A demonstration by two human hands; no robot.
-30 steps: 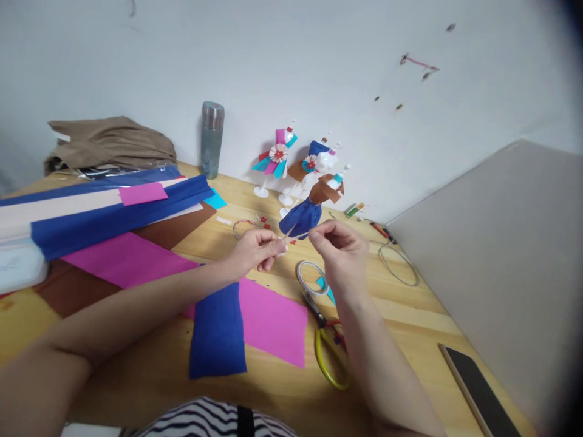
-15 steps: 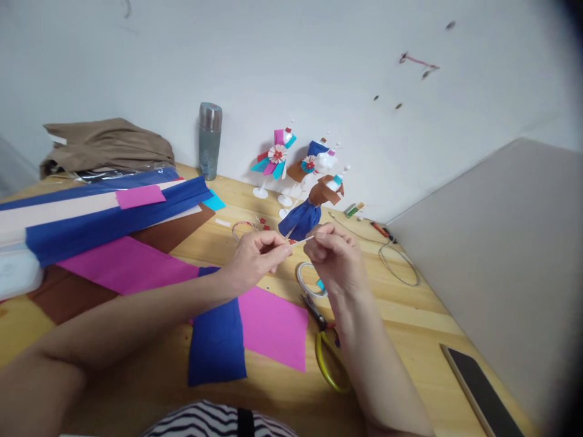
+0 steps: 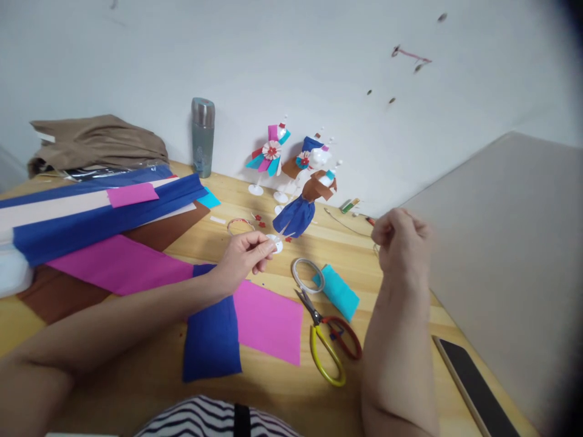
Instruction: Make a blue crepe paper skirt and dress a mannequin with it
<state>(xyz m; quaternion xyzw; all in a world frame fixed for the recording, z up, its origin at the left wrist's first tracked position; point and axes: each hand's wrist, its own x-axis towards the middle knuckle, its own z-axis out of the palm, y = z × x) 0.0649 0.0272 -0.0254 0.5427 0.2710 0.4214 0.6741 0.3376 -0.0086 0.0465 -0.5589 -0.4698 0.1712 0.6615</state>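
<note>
My left hand (image 3: 246, 258) is closed in a pinch over the middle of the table. Between its thumb and forefinger is a thin pale strip (image 3: 278, 237), only partly visible. Just beyond it stands a mini dress form with a brown top and blue paper skirt (image 3: 295, 215) on a white round base. Off to the right, my right hand (image 3: 403, 237) is raised with curled fingers; anything in them is hidden. A roll of white tape (image 3: 308, 275), a teal paper piece (image 3: 339, 292) and scissors with yellow and red handles (image 3: 327, 358) lie between my forearms.
Behind are more paper-dressed forms (image 3: 272, 150) and a thermos (image 3: 203, 138) by the wall. Blue, pink and brown paper sheets (image 3: 122, 264) spread leftward beside a brown cloth heap (image 3: 100, 142). A phone (image 3: 476, 388) lies at right, near a grey panel (image 3: 492, 224).
My right hand has left the strip and moved right, away from my left hand, uncovering the teal paper and scissors handles. My left hand keeps its pinch. The view has shifted slightly.
</note>
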